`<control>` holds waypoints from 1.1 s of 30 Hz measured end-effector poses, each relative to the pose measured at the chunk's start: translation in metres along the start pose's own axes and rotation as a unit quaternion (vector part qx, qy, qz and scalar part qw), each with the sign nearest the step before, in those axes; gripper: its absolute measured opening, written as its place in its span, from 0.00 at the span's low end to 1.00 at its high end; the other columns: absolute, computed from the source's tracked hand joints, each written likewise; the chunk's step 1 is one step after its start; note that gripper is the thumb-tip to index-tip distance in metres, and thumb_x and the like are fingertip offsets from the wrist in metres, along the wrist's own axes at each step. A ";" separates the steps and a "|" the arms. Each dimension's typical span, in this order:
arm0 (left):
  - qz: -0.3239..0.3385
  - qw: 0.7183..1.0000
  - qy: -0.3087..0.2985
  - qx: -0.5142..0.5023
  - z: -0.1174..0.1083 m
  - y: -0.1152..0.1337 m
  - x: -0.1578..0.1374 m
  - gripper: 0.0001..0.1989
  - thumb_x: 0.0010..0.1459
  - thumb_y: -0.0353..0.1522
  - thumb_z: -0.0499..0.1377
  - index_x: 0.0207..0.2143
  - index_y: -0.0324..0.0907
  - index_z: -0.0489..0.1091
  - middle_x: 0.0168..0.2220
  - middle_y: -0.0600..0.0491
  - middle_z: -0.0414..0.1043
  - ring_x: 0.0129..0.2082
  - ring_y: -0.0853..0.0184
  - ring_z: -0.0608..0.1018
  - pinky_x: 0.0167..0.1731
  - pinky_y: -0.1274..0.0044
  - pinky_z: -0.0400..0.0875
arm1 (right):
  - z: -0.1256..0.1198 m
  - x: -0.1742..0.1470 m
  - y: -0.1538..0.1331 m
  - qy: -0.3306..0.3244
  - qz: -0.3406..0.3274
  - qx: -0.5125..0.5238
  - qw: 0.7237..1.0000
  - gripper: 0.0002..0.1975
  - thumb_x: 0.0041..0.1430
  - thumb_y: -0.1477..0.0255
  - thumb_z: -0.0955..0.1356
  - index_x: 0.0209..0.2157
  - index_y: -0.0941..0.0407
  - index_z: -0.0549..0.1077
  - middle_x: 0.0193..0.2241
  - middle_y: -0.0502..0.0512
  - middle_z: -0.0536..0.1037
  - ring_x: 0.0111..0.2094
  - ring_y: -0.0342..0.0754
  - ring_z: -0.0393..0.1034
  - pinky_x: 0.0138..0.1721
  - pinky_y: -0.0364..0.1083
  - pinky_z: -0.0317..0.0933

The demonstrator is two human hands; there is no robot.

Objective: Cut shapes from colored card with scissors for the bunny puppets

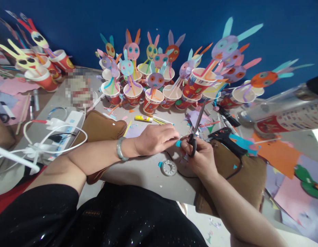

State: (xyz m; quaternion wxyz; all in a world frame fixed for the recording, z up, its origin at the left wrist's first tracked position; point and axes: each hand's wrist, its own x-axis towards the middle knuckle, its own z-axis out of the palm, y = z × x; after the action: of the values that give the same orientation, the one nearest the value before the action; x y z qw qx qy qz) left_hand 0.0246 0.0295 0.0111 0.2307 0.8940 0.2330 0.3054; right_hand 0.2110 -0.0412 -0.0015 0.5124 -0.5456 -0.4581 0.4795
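Observation:
My right hand (202,157) is closed around black-handled scissors (198,121), their blades pointing up and away from me. Just left of it, the fingers of my left hand (157,139) are pinched together; whatever they hold is hidden. A small blue piece (178,143) shows between the fingertips of both hands, and I cannot tell which hand grips it. Below the hands, a roll of clear tape (169,168) lies flat on the grey table (143,176), with a blue bit at its left edge.
Behind my hands stand several red paper cups (153,105) with paper rabbit heads on straws. A brown cushion (241,175) and a black glue gun (227,140) are at right, near a clear tube of cups (274,116). Left are a power strip (71,125) and tangled white cables.

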 end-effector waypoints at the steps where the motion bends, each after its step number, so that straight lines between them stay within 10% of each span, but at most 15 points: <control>1: -0.009 1.000 0.019 -0.018 0.001 0.000 0.001 0.09 0.67 0.33 0.52 0.37 0.41 0.70 0.35 0.49 0.74 0.35 0.68 0.74 0.36 0.76 0.65 | 0.000 0.000 0.000 0.004 0.004 0.004 1.000 0.13 0.52 0.65 0.75 0.23 0.56 0.73 0.19 0.47 0.70 0.19 0.39 0.59 0.22 0.42 0.54; 9: -0.075 0.981 0.034 -0.177 0.003 0.001 0.004 0.07 0.62 0.33 0.56 0.36 0.38 0.70 0.33 0.52 0.73 0.27 0.73 0.70 0.29 0.79 0.65 | -0.003 0.001 0.005 0.012 -0.004 0.018 1.000 0.13 0.53 0.64 0.75 0.23 0.56 0.73 0.20 0.47 0.71 0.20 0.39 0.61 0.22 0.42 0.55; 21: -0.276 0.826 -0.058 -0.487 0.010 0.003 0.010 0.09 0.57 0.33 0.61 0.27 0.37 0.67 0.20 0.58 0.65 0.20 0.77 0.66 0.22 0.81 0.60 | -0.006 0.002 0.010 0.011 -0.009 0.020 1.000 0.13 0.56 0.62 0.74 0.25 0.55 0.74 0.18 0.46 0.71 0.20 0.40 0.62 0.24 0.42 0.56; 33: -0.260 0.852 -0.037 -0.453 0.010 0.004 0.010 0.04 0.54 0.28 0.61 0.29 0.36 0.68 0.23 0.59 0.66 0.23 0.77 0.67 0.25 0.82 0.62 | 0.005 0.001 -0.008 0.012 0.000 -0.034 0.999 0.15 0.49 0.65 0.77 0.20 0.56 0.71 0.20 0.46 0.70 0.19 0.38 0.59 0.22 0.41 0.56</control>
State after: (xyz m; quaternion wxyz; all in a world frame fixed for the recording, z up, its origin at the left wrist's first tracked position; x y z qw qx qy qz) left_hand 0.0391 0.0294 0.0105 0.6893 0.6082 0.2843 0.2723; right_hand 0.2060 -0.0391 0.0064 0.4989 -0.5686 -0.4682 0.4568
